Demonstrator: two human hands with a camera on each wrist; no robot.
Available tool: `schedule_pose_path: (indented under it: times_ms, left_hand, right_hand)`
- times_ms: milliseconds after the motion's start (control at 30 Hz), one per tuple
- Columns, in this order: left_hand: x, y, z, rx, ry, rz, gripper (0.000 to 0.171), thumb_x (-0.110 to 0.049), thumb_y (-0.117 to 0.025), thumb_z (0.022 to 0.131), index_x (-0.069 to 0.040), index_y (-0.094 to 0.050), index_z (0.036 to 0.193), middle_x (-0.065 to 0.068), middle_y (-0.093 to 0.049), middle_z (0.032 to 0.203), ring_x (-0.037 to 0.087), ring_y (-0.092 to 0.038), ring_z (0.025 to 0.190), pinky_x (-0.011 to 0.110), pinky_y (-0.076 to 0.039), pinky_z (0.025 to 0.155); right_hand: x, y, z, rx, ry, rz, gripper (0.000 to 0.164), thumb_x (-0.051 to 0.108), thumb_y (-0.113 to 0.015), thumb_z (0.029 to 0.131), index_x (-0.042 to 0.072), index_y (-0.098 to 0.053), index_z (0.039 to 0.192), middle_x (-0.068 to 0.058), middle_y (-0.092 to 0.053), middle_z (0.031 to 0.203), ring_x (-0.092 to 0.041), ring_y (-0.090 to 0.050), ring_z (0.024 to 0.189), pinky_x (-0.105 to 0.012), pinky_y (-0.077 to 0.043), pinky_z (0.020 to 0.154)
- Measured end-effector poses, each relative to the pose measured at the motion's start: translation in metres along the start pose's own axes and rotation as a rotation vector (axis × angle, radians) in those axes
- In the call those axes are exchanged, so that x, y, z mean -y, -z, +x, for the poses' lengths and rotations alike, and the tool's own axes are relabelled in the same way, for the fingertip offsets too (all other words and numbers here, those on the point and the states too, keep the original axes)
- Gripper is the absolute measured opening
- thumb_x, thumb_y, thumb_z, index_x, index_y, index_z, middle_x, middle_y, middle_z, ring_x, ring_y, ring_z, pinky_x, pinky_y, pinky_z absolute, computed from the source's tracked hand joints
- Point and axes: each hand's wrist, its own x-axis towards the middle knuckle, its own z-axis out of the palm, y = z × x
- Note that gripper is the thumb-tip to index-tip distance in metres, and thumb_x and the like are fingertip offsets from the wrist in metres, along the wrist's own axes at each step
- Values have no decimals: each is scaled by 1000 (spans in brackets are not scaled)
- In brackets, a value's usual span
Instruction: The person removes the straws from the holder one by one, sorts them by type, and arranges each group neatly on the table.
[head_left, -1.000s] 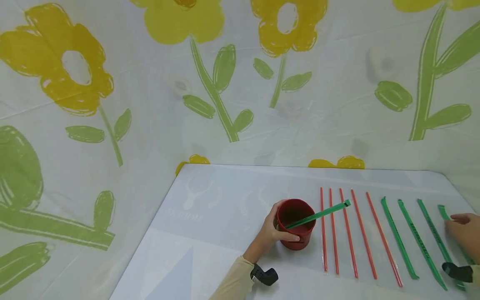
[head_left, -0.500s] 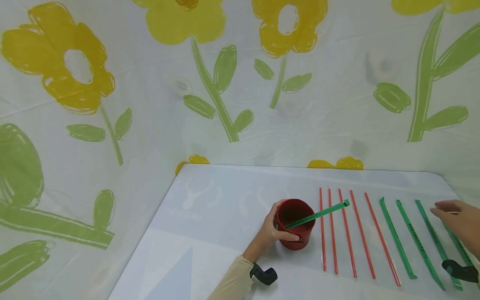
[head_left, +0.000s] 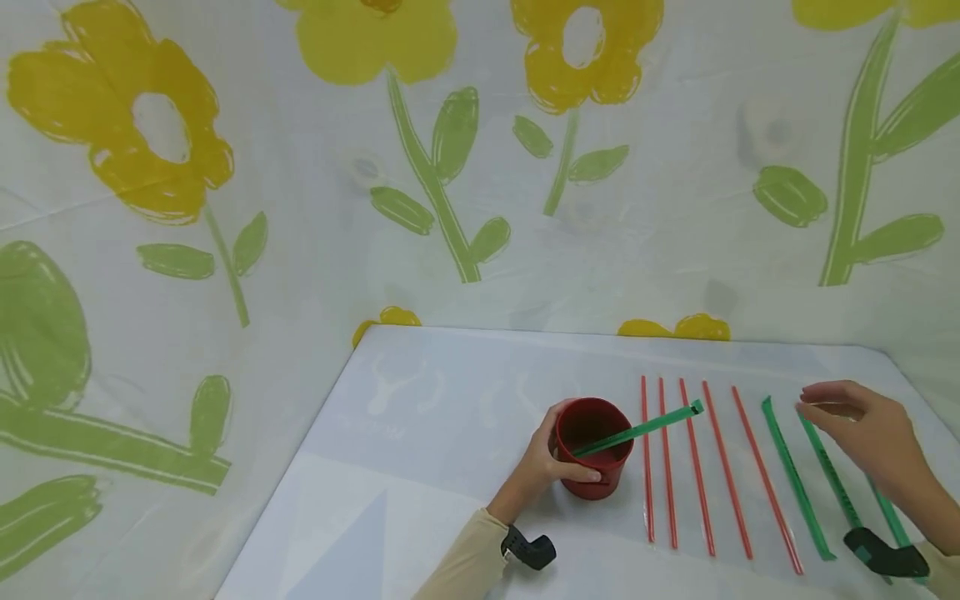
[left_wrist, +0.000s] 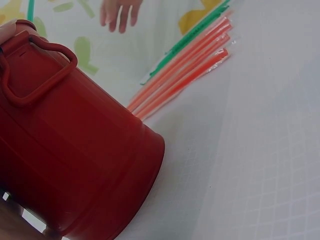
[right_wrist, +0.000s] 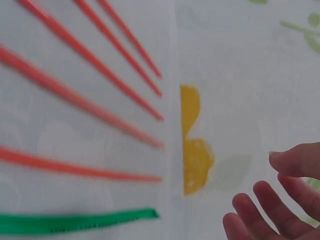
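Note:
My left hand [head_left: 542,462] grips a red mug [head_left: 596,489], its thumb across the near side. A green-wrapped straw [head_left: 651,426] leans inside the mug and sticks out to the right. In the left wrist view the mug's handle [left_wrist: 70,57] shows on its wall. To the right, my right hand [head_left: 873,429] hangs over the green straws [head_left: 799,479] with fingers loosely bent and nothing between them. It overlaps the upper end of a second green straw [head_left: 831,475]; a third [head_left: 891,512] shows partly beneath the forearm.
Several red straws [head_left: 697,467] in clear wrapping lie in a row between the mug and the green ones. They rest on a white table [head_left: 420,533]. Behind it hangs a flower-printed cloth [head_left: 660,208]. Dark bands with wrist devices [head_left: 528,550] sit on both wrists.
My right hand has moved left from the far-right green straw, rising over the neighbouring green straws. The left hand and the mug have stayed in place.

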Motion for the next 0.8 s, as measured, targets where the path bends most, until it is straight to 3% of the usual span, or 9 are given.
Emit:
schedule_pose_path:
  times_ms: [67,133,200,300,467,600,667,800]
  left_hand:
    - [1,0,0,1,2,2,85,-23,-80,72,-21,-32,142,4,-44,139,28,-39,128,44,-41,100]
    - [2,-1,0,-2,3,8,85,-24,-80,72,-22,-32,142,3,-44,139,29,-39,128,46,-41,99]
    - [3,-1,0,-5,0,5,85,-23,-81,72,-22,-32,142,4,-44,139,31,-38,128,49,-40,100]
    - [2,-1,-2,-4,2,1,86,-20,-81,71,-20,-32,142,5,-44,139,32,-38,128,48,-40,100]
    - [-14,-5,-6,14,7,2,85,-11,-77,73,-12,-30,143,14,-42,140,37,-36,129,48,-41,100]
    - [-23,-6,-7,23,-13,24,84,-10,-76,74,-6,-28,143,17,-40,140,38,-36,129,50,-41,99]
    - [-20,-5,-6,20,-13,28,84,-10,-75,74,-8,-28,143,15,-41,140,35,-36,129,48,-42,99]
    - [-7,-3,-2,12,0,19,84,-10,-76,73,-15,-29,143,7,-43,140,25,-38,128,41,-43,98]
  right_hand:
    - [9,-3,-4,7,28,22,39,28,-64,91,-3,-58,113,-20,-60,106,10,-44,80,-10,-39,55]
    - [17,-5,-9,8,73,74,36,26,-66,90,-1,-59,112,-5,-63,101,18,-42,78,-8,-41,58]
    - [26,-7,-14,5,114,123,34,24,-68,88,0,-60,111,9,-62,97,18,-46,79,-6,-42,60]
    - [36,-9,-22,14,172,212,29,17,-70,86,1,-61,109,20,-61,92,15,-53,80,-7,-45,63]
    - [54,-16,-33,47,134,226,34,23,-70,86,4,-60,113,11,-63,97,12,-55,83,-7,-45,65]
    - [70,-24,-39,53,91,227,38,28,-70,86,5,-59,114,-3,-63,102,11,-54,85,-6,-45,67]
    - [76,-28,-41,52,99,251,37,25,-71,85,5,-58,114,-10,-63,104,9,-55,85,-7,-46,68]
    - [85,-32,-46,58,139,298,37,21,-72,85,4,-57,114,-9,-62,104,5,-57,87,-8,-47,71]
